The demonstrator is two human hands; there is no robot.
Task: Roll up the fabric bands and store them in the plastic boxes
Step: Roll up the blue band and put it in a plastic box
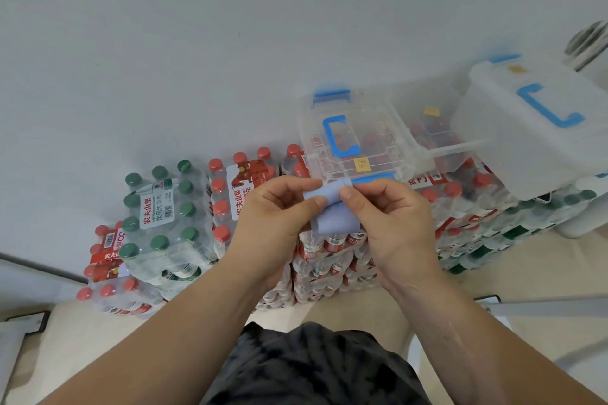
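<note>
Plastic boxes (378, 128), clear with blue handles, sit on the stacked packs of water bottles (164, 214) against the wall, the nearest one with its lid on. In front of them both hands are up: the left hand (273, 217) pinches the light-blue fabric band (335, 217) between thumb and forefinger, and the right hand (394, 223) nips its curled top edge. The band hangs in mid-air between the hands, lower end loose.
</note>
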